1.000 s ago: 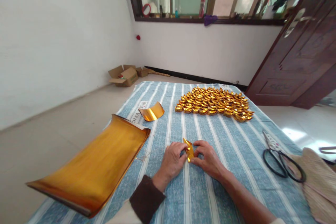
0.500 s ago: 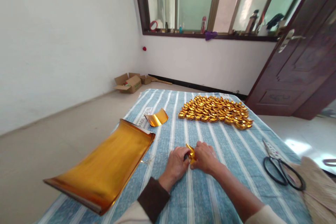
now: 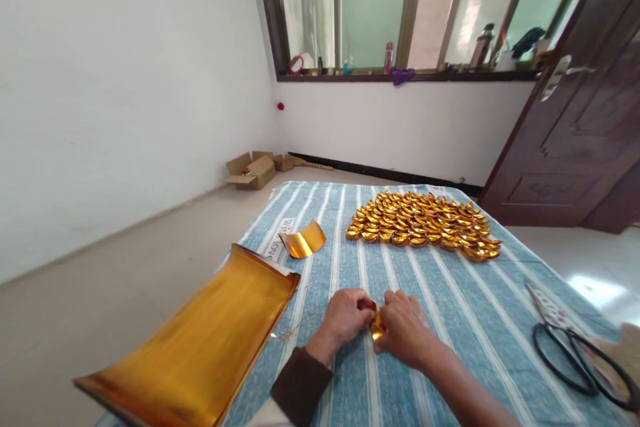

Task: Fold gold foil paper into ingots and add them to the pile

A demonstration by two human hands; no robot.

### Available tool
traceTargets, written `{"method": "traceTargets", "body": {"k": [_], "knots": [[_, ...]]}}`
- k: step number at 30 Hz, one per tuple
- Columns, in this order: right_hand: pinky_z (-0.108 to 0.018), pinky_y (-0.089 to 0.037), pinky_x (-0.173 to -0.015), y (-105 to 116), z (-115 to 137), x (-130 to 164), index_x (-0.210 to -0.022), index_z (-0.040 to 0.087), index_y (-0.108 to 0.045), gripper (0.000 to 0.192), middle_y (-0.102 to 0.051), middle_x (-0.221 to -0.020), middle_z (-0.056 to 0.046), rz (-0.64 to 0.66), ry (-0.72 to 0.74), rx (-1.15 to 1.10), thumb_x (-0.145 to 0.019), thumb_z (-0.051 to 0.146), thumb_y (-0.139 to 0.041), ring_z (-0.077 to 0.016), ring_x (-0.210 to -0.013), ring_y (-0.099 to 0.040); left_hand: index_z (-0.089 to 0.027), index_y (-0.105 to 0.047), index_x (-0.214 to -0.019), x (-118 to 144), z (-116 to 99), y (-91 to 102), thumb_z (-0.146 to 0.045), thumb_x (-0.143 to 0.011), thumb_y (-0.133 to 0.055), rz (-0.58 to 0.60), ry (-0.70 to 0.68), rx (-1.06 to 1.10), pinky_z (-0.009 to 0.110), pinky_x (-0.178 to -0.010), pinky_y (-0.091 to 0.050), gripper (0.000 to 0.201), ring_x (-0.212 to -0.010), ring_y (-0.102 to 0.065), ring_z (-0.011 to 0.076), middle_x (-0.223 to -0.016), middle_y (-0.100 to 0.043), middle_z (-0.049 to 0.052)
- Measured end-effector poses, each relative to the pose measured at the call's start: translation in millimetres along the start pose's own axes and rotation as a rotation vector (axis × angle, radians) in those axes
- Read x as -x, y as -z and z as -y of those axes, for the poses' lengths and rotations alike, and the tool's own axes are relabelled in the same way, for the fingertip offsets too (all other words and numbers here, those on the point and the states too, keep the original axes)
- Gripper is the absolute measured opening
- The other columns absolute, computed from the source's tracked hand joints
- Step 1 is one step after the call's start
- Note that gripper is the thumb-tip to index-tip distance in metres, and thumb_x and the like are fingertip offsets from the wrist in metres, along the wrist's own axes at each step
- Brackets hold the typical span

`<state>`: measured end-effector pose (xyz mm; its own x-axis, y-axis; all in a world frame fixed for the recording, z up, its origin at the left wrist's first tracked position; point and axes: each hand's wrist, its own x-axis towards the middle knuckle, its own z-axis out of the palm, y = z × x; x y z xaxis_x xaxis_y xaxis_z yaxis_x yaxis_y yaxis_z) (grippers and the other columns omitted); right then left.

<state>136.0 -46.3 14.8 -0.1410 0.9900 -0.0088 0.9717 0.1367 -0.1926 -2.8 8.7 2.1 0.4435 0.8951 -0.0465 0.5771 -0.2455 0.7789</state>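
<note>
Between my two hands is a small piece of gold foil paper [image 3: 377, 328], partly folded and mostly hidden by fingers. My left hand [image 3: 347, 320] is closed, pinching its left edge. From the right, my right hand [image 3: 404, 325] grips the same piece with fingers and thumb. Beyond them lies a dense group of folded gold paper ingots [image 3: 420, 223]. A stack of large gold foil sheets [image 3: 195, 333] rests to the left, curling at its ends. One small curved gold sheet [image 3: 305, 240] lies on the cloth farther back.
Black-handled scissors [image 3: 565, 347] lie at the right on the striped blue cloth [image 3: 340, 267]. Past the far left corner, an open cardboard box [image 3: 253, 172] stands on the floor. A dark red door [image 3: 565, 140] is at the right, and bottles line the windowsill [image 3: 360, 78].
The view has tilted and shifted slightly, so the things on the table appear lower. Both hands keep hold of the foil paper, with a small shift in finger position.
</note>
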Motion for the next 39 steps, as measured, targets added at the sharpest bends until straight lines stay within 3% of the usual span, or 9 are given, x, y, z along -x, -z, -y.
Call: {"method": "traceTargets", "body": {"k": [5,9,14,20,26,31,34,39], "knots": [[-0.038,-0.044,-0.076,-6.9,-9.1,0.6,-0.066,0.02,-0.069,0.009,-0.065,-0.087,-0.007,-0.05,0.01,-0.241,-0.062,0.018,-0.077,-0.0267,-0.087,-0.058,-0.019,-0.065,-0.066,-4.2,4.0,-5.2,-0.021,-0.069,-0.056,-0.186,0.043,0.09,0.026,-0.064,-0.045,0.01,-0.064,-0.063,0.0169,-0.065,-0.067,0.0],[-0.036,-0.044,-0.08,-14.1,-21.0,-0.1,-0.057,0.02,-0.063,0.015,-0.066,-0.088,-0.003,-0.098,0.031,-0.516,-0.062,0.01,-0.073,-0.022,-0.087,-0.059,-0.018,-0.062,-0.077,-3.8,9.0,-7.6,-0.025,-0.075,-0.054,-0.251,0.067,0.174,0.028,-0.067,-0.049,0.01,-0.068,-0.066,0.0181,-0.074,-0.068,0.002],[-0.031,-0.046,-0.078,-16.5,-35.6,-4.5,-0.058,0.02,-0.062,0.017,-0.065,-0.084,-0.001,-0.126,0.075,-0.715,-0.067,0.007,-0.068,-0.0183,-0.083,-0.06,-0.017,-0.063,-0.082,-3.0,10.8,-5.7,-0.028,-0.076,-0.054,-0.225,0.112,0.22,0.031,-0.071,-0.052,0.015,-0.075,-0.069,0.0211,-0.077,-0.07,0.004],[-0.028,-0.049,-0.076,-20.1,-40.9,-8.9,-0.064,0.02,-0.062,0.018,-0.066,-0.084,-0.001,-0.206,0.187,-0.876,-0.072,0.005,-0.068,-0.0156,-0.079,-0.063,-0.018,-0.059,-0.077,-3.2,3.1,-1.2,-0.033,-0.077,-0.056,-0.145,0.221,0.36,0.024,-0.053,-0.046,0.016,-0.055,-0.066,0.0162,-0.063,-0.066,0.0],[-0.028,-0.05,-0.079,-22.1,-34.3,-4.9,-0.079,0.021,-0.065,0.012,-0.065,-0.095,-0.003,-0.296,0.38,-0.777,-0.084,0.012,-0.06,-0.0156,-0.088,-0.063,-0.015,-0.062,-0.086,-0.2,-0.9,5.1,-0.039,-0.078,-0.055,-0.043,0.357,0.473,0.018,-0.035,-0.026,0.027,-0.044,-0.06,0.0103,-0.076,-0.07,0.003],[-0.03,-0.05,-0.08,-16.0,-27.1,1.4,-0.088,0.021,-0.065,0.014,-0.066,-0.101,-0.007,-0.363,0.47,-0.619,-0.092,0.016,-0.052,-0.0177,-0.092,-0.062,-0.012,-0.062,-0.083,1.6,0.4,11.8,-0.042,-0.074,-0.06,0.005,0.365,0.617,0.017,-0.034,-0.023,0.031,-0.039,-0.052,0.006,-0.066,-0.065,0.002],[-0.031,-0.05,-0.08,-12.9,-25.3,3.3,-0.092,0.022,-0.065,0.016,-0.065,-0.105,-0.007,-0.403,0.486,-0.541,-0.093,0.017,-0.05,-0.0188,-0.094,-0.061,-0.012,-0.062,-0.08,1.8,1.5,13.2,-0.045,-0.071,-0.066,0.064,0.363,0.712,0.016,-0.034,-0.021,0.035,-0.038,-0.05,0.0051,-0.066,-0.065,0.002],[-0.03,-0.048,-0.077,-11.7,-24.6,2.1,-0.088,0.022,-0.064,0.019,-0.065,-0.1,-0.006,-0.442,0.507,-0.455,-0.093,0.013,-0.048,-0.0183,-0.09,-0.059,-0.011,-0.064,-0.081,1.6,1.8,12.7,-0.044,-0.066,-0.072,0.063,0.346,0.793,0.017,-0.033,-0.021,0.037,-0.037,-0.05,0.0048,-0.071,-0.066,0.002]]}}
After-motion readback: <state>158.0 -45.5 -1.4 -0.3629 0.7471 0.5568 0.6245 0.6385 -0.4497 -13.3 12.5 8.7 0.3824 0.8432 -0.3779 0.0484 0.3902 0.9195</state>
